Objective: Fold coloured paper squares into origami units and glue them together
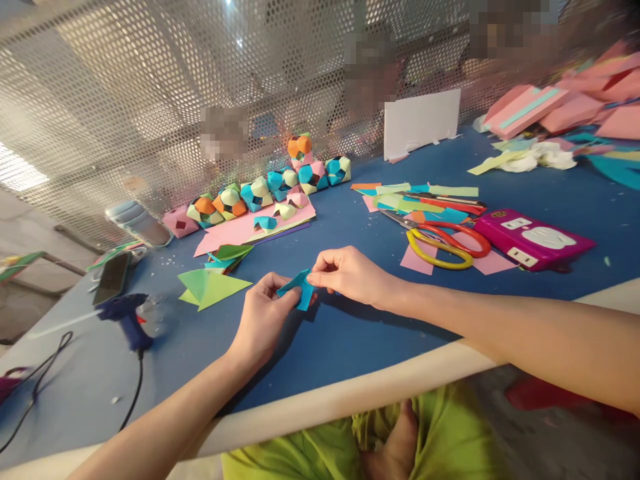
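Note:
A small folded piece of blue paper (301, 288) is between my two hands, just above the blue table. My left hand (267, 310) pinches it from the left, thumb on top. The fingertips of my right hand (350, 273) are closed on its right edge. Left of my hands lie green folded papers (215, 285). Farther back, a few small folded paper pieces (285, 211) rest on pink sheets (235, 233). Behind them stands a row of multicoloured folded paper balls (257, 193), with an orange and pink one on top.
On the left are a dark blue glue gun (129, 320), a phone (113, 279) and a bottle (139, 223). To the right lie scissors (445, 250), paper strips (425, 200) and a magenta power strip (535, 240). A white board (423, 125) and pink paper (570, 107) stand behind, before a perforated metal screen (150, 87).

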Demonstrator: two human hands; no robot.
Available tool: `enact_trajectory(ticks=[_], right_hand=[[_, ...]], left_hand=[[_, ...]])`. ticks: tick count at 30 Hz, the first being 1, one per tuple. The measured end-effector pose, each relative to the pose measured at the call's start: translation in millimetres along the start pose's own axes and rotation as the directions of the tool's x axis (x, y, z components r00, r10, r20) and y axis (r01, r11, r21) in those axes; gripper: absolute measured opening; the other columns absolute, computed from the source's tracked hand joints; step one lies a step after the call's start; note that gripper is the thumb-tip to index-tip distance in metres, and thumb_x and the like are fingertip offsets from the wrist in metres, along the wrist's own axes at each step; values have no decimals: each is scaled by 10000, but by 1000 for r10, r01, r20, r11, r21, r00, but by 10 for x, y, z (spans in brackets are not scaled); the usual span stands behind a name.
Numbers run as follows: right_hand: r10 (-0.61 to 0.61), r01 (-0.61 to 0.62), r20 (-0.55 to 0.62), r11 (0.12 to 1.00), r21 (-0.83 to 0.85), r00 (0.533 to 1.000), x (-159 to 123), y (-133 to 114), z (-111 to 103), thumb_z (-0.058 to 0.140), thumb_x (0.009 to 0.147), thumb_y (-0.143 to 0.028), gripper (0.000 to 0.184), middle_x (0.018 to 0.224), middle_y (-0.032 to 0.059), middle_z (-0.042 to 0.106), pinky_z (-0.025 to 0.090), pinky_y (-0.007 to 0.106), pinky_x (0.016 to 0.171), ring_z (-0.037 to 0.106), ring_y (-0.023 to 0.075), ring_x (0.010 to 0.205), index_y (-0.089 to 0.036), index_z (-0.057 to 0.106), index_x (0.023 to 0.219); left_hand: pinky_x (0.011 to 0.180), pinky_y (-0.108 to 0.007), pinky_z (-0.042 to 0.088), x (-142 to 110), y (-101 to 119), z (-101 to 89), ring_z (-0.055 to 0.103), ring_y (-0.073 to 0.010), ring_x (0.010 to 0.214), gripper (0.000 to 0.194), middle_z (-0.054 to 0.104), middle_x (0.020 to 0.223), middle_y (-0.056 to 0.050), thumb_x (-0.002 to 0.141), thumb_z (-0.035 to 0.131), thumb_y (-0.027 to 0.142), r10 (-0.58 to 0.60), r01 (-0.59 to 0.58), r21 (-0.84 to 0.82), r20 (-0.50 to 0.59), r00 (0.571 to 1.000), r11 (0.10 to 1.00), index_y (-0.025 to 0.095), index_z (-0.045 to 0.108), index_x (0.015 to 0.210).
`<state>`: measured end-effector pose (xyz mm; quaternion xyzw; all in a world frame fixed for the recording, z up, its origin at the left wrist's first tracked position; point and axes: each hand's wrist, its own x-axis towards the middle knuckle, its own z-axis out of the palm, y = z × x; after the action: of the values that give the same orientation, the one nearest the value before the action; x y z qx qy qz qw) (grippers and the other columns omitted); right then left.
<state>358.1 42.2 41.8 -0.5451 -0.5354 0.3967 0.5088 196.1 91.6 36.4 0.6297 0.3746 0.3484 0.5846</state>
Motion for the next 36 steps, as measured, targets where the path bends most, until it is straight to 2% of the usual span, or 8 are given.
enact_trajectory(ticks=[3, 5, 11, 15, 20, 25, 31, 36], right_hand=[[-47, 48, 19, 998, -45, 999, -21, -3, 24, 650, 717, -255, 129, 613, -32, 584, 368, 213, 544, 481, 83, 564, -143, 592, 690], [-82, 83, 13, 990, -116, 997, -29, -1, 42, 645, 722, -250, 127, 608, -37, 552, 360, 211, 545, 463, 84, 571, -144, 582, 691], [-254, 229, -16, 896, -380, 967, -37, 22, 51, 585, 736, -96, 126, 585, -49, 501, 321, 209, 566, 422, 74, 557, -156, 529, 641], [-345, 303, -1, 825, -477, 939, -37, 45, 36, 583, 713, -52, 152, 604, -40, 501, 310, 216, 572, 423, 78, 559, -160, 517, 628], [-370, 341, 31, 818, -463, 929, -47, 46, 30, 591, 749, -68, 114, 634, -25, 534, 335, 214, 587, 453, 85, 574, -150, 569, 674], [-388, 359, 19, 829, -428, 921, -45, 41, 30, 566, 837, -111, 147, 661, 0, 590, 348, 202, 585, 483, 83, 589, -131, 641, 712], [-452, 401, -21, 812, -423, 892, -38, 69, 34, 610, 802, -73, 162, 625, -6, 598, 342, 187, 551, 489, 71, 558, -124, 654, 655], [-453, 404, -19, 812, -421, 891, -47, 55, 33, 634, 782, -67, 154, 619, -5, 597, 333, 182, 530, 472, 62, 537, -116, 653, 636]], left_hand=[[522, -231, 463, 7, -12, -5, 548, -114, 542, 192, 610, 597, 38, 667, 714, 258, 25, -24, 15, -94, 995, 1000, 180, 539, 664], [505, -214, 439, 18, -28, -14, 492, -89, 518, 200, 574, 596, 57, 665, 720, 276, 29, -27, 22, -112, 993, 999, 178, 547, 689], [585, -211, 430, 13, -39, -24, 544, -97, 636, 198, 593, 748, 45, 691, 720, 298, 27, -26, 73, -12, 1000, 997, 183, 585, 780], [611, -219, 422, -12, -2, -14, 542, -106, 667, 197, 622, 796, 24, 729, 696, 348, 14, -20, 128, 43, 999, 992, 184, 650, 826], [572, -206, 384, -9, 16, -17, 490, -101, 608, 181, 602, 654, 27, 736, 693, 347, 83, -77, 206, -20, 996, 976, 169, 659, 721], [568, -201, 396, 0, 4, -28, 496, -104, 612, 207, 607, 662, 20, 743, 693, 371, 84, -78, 179, -22, 996, 981, 166, 658, 749], [614, -216, 425, -10, -2, -29, 524, -124, 695, 333, 676, 837, -23, 791, 638, 445, 107, -105, 223, -1, 994, 969, 171, 719, 961], [593, -215, 394, -8, 10, -41, 483, -118, 651, 314, 646, 735, -8, 804, 616, 433, 168, -158, 340, -1, 986, 927, 156, 736, 891]])
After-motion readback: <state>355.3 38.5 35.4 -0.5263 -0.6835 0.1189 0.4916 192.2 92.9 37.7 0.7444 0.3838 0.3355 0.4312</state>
